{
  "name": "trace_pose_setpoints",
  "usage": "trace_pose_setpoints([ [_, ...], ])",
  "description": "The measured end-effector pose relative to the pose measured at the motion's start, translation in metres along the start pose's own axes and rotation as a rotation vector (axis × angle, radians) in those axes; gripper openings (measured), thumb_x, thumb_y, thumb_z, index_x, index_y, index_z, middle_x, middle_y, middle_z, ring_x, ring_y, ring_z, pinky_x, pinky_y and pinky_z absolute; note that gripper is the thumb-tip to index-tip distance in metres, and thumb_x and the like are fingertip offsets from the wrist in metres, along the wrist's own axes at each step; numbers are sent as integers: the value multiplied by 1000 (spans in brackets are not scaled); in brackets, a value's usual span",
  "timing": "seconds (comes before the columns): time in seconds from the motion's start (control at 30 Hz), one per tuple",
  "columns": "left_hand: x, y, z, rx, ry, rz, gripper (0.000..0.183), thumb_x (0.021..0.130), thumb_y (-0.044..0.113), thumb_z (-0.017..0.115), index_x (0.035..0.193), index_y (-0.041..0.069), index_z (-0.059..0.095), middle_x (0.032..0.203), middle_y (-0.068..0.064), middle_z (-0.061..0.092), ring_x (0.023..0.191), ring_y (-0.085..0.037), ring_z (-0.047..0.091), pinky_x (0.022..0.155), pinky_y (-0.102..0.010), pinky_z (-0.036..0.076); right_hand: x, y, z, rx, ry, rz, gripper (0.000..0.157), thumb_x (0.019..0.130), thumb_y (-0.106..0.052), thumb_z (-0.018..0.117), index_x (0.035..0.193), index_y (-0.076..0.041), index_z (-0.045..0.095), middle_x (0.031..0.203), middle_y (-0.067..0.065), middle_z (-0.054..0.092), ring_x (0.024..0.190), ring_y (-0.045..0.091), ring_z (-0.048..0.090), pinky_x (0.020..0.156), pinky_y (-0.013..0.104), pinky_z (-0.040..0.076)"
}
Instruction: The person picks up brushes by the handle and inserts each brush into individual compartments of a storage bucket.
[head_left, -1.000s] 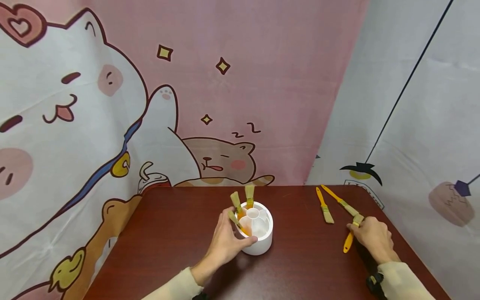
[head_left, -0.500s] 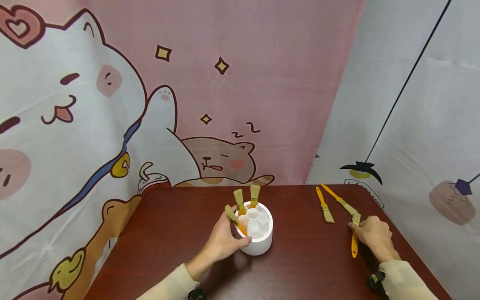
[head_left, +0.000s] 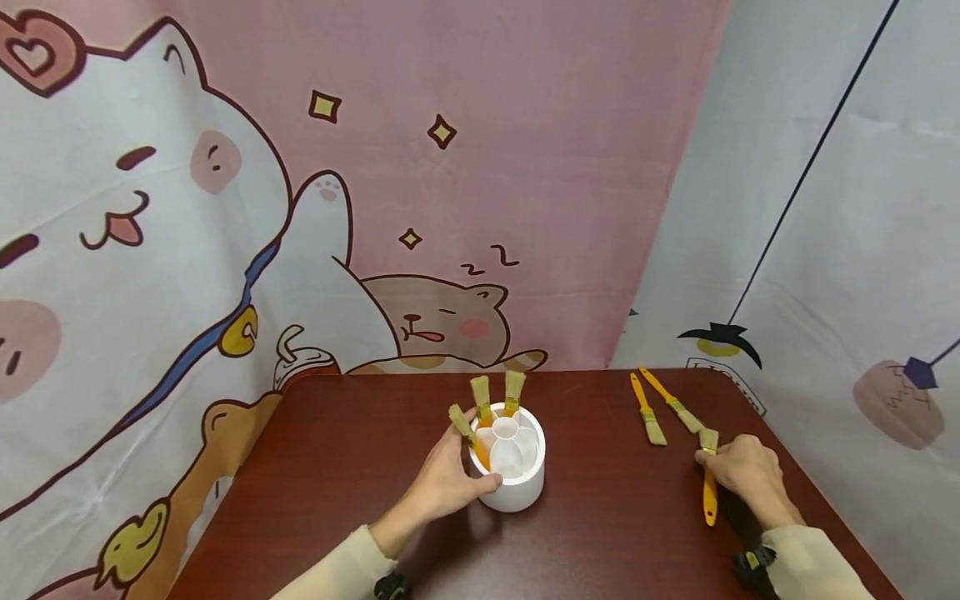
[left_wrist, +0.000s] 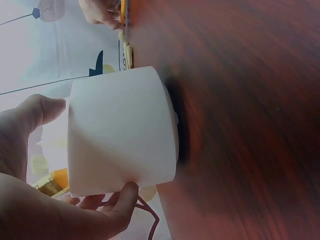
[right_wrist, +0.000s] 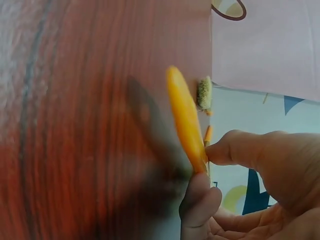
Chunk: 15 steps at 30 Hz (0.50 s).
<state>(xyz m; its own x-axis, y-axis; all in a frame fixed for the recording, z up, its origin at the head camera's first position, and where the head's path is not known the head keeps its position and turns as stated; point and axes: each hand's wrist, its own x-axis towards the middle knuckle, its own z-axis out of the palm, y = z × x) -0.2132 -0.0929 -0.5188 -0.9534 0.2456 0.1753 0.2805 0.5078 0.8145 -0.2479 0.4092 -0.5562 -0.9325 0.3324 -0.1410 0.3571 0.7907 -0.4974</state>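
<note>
A white round brush holder with petal-like compartments stands on the table at mid-front. My left hand grips its left side, thumb at the near rim and fingertips against the outer wall. Three paintbrushes lean in it, bristles up: one at the back, one beside it, and one at the left by my fingers. Over at the right, my right hand pinches another paintbrush near its ferrule, bristles away from me. Its yellow handle points toward the near side, its shadow on the table.
Two more yellow-handled paintbrushes, one short-looking and one slanted, lie at the table's back right. The slanted one's bristles reach close to the held brush. A cartoon-printed cloth hangs behind the dark red table.
The held paintbrush has swung, its handle end moving rightward and nearer. The brushes in the holder have shifted clockwise, the back two moving right. My left hand keeps its hold.
</note>
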Motion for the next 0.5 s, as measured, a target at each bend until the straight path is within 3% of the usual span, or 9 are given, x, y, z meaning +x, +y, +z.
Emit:
trace_pose_setpoints([
  [0.1, -1, -2, 0, -26, 2, -3, 119, 80, 30, 106, 177, 6, 41, 170, -20, 61, 154, -40, 64, 129, -67, 49, -5, -3, -2, 8, -1, -2, 43, 102, -38, 83, 70, -11, 74, 67, 4, 63, 72, 29, 61, 62, 37, 46],
  [0.2, -1, -3, 2, -38, 9, -14, 124, 77, 34, 109, 177, 7, 40, 173, -20, 57, 160, -43, 59, 133, -69, 44, -9, -7, -5, 22, 10, -23, 45, 103, -39, 82, 71, -9, 77, 66, 3, 65, 70, 27, 62, 62, 37, 45],
  [0.33, -1, -2, 3, -32, 25, -7, 123, 75, 34, 111, 174, 7, 43, 171, -19, 60, 158, -43, 60, 132, -69, 45, -12, -16, -10, 45, 35, -88, 44, 105, -39, 82, 92, 3, 84, 78, 9, 77, 76, 27, 67, 63, 35, 49],
  [0.5, 0, -3, 4, -27, 23, 1, 120, 75, 31, 111, 172, 8, 44, 167, -21, 63, 155, -41, 63, 131, -69, 46, -21, -35, -13, 103, 44, -181, 56, 108, -38, 81, 122, 16, 77, 96, 20, 86, 79, 24, 78, 66, 35, 58],
])
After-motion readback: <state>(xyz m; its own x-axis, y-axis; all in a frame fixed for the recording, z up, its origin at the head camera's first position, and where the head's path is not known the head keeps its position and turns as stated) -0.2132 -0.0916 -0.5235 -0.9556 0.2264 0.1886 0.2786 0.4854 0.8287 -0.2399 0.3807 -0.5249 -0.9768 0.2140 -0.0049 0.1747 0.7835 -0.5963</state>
